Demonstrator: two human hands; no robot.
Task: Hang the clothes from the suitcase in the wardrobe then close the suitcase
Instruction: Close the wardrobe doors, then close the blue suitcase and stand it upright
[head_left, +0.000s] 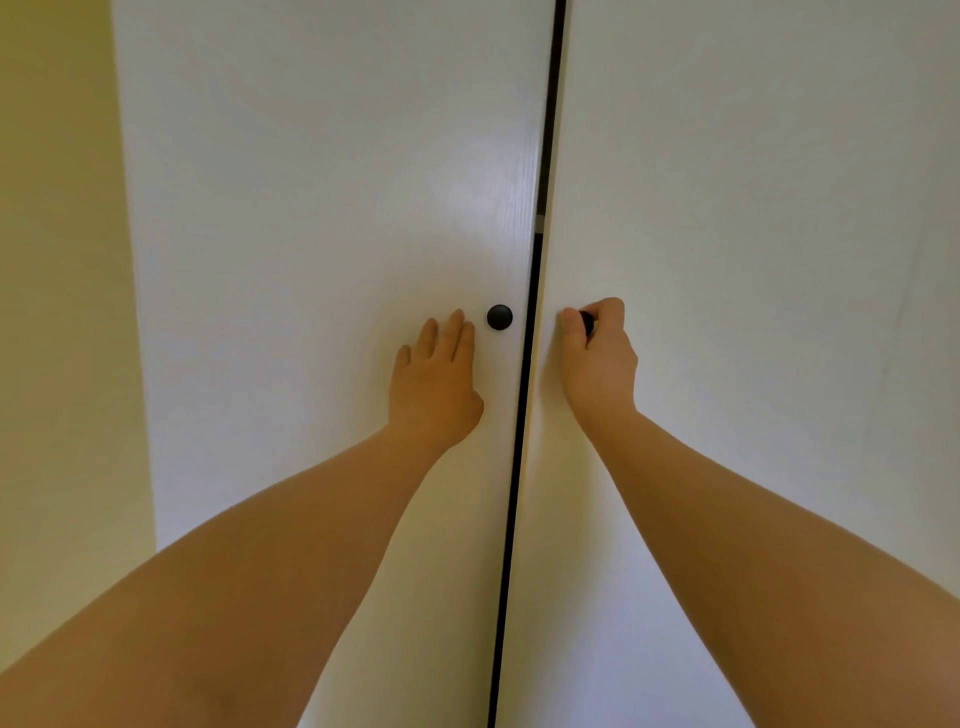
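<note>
A white two-door wardrobe fills the view. Its left door (322, 208) carries a round black knob (500, 317) near the centre gap. My left hand (434, 384) lies flat on the left door with straight fingers, just left of that knob and not on it. My right hand (597, 358) grips the black knob (588, 323) of the right door (753, 208) between thumb and curled fingers. The right door stands slightly proud of the left, with a narrow dark gap between them. No suitcase or clothes are in view.
A pale yellow wall (57, 312) runs along the left side of the wardrobe. The dark gap (537, 249) between the doors shows nothing of the inside.
</note>
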